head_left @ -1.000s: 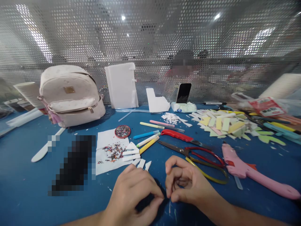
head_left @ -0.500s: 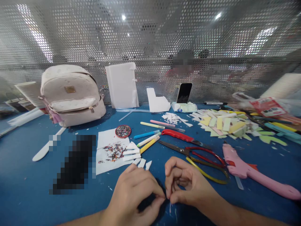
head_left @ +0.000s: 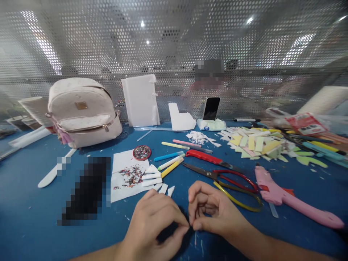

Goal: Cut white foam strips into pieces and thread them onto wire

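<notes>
Low at the front of the table, my left hand [head_left: 156,223] pinches thumb against index finger. Fingertip to fingertip with it, my right hand [head_left: 213,212] is curled, its thumb and index also brought together. Whatever lies in either pinch is too small or hidden to name. Just below the fingertips a thin pale strand [head_left: 195,238] shows against the blue surface. Beyond the left knuckles lie small white foam pieces [head_left: 163,189]. Past my right hand rest scissors [head_left: 214,174] with red and yellow handles.
Behind are paper with dark glitter bits [head_left: 116,188], a round red-rimmed dish [head_left: 141,152], markers [head_left: 169,156] and a red-handled knife [head_left: 202,156]. At right lie a pink glue gun [head_left: 293,203] and foam scraps [head_left: 255,143]. A backpack [head_left: 81,112] and phone [head_left: 211,108] stand behind.
The view has shifted very slightly. Both hands keep nearly the same pose, fingertips together; nothing on the table has visibly moved.
</notes>
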`<move>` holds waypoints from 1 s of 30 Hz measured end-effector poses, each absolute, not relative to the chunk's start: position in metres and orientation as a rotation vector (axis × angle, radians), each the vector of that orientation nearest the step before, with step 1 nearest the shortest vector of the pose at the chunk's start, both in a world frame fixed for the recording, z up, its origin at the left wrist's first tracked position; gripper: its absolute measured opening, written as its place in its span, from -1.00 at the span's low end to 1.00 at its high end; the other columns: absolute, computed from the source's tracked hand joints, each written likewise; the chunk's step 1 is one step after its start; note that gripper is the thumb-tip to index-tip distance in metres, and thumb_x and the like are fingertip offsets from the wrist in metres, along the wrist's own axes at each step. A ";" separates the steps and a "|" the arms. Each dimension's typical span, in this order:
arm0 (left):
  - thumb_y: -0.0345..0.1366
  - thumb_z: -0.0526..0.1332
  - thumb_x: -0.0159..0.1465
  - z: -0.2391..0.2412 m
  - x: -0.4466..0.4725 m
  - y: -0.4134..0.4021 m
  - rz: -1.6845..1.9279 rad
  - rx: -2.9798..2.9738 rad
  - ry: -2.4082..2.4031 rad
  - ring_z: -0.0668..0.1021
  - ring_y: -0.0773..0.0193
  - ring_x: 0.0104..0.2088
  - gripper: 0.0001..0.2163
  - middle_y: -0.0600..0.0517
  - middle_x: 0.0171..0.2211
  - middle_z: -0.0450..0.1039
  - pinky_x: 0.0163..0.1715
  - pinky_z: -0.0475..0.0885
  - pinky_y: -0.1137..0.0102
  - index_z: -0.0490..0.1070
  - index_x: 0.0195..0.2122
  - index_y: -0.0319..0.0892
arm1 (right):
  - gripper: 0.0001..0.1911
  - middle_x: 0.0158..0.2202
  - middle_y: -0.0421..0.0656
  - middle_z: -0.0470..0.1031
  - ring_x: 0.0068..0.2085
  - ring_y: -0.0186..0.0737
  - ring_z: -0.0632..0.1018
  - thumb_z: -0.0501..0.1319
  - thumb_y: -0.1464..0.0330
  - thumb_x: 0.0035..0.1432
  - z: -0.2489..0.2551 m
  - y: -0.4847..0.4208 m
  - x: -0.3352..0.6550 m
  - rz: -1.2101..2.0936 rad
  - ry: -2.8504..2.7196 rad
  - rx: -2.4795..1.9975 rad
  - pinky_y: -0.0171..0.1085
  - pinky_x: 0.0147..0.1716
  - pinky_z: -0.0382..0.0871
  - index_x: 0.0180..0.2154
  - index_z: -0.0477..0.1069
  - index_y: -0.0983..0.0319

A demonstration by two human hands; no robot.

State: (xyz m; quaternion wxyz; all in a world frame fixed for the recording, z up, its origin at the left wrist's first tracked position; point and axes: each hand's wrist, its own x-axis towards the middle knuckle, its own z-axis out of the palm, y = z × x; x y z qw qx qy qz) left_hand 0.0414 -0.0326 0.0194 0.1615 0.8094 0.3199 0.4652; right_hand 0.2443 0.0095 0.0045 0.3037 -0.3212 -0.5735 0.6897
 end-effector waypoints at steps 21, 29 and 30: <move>-0.55 0.23 0.22 0.016 0.044 -0.031 1.337 2.373 0.887 0.57 0.31 -0.44 -0.87 0.10 -0.47 0.57 -0.39 0.24 0.35 0.43 -0.34 -0.17 | -0.54 -0.43 -0.27 0.52 -0.50 -0.44 0.33 0.49 0.30 -0.01 0.009 0.007 0.244 1.822 -1.645 -0.839 -0.41 -0.48 0.13 -0.21 0.27 0.21; -0.56 0.21 0.22 0.018 0.042 -0.031 1.324 2.320 0.916 0.59 0.31 -0.42 -0.86 0.08 -0.43 0.58 -0.37 0.25 0.36 0.43 -0.33 -0.16 | -0.65 -0.40 -0.27 0.46 -0.46 -0.42 0.34 0.39 0.31 0.10 0.010 0.005 0.244 1.784 -1.724 -0.799 -0.40 -0.45 0.15 -0.17 0.28 0.21; -0.56 0.21 0.22 0.018 0.042 -0.031 1.320 2.311 0.927 0.59 0.32 -0.42 -0.85 0.09 -0.42 0.58 -0.37 0.25 0.36 0.42 -0.33 -0.16 | -0.68 -0.39 -0.27 0.45 -0.45 -0.41 0.34 0.37 0.31 0.12 0.011 0.004 0.244 1.768 -1.734 -0.807 -0.40 -0.44 0.16 -0.18 0.28 0.21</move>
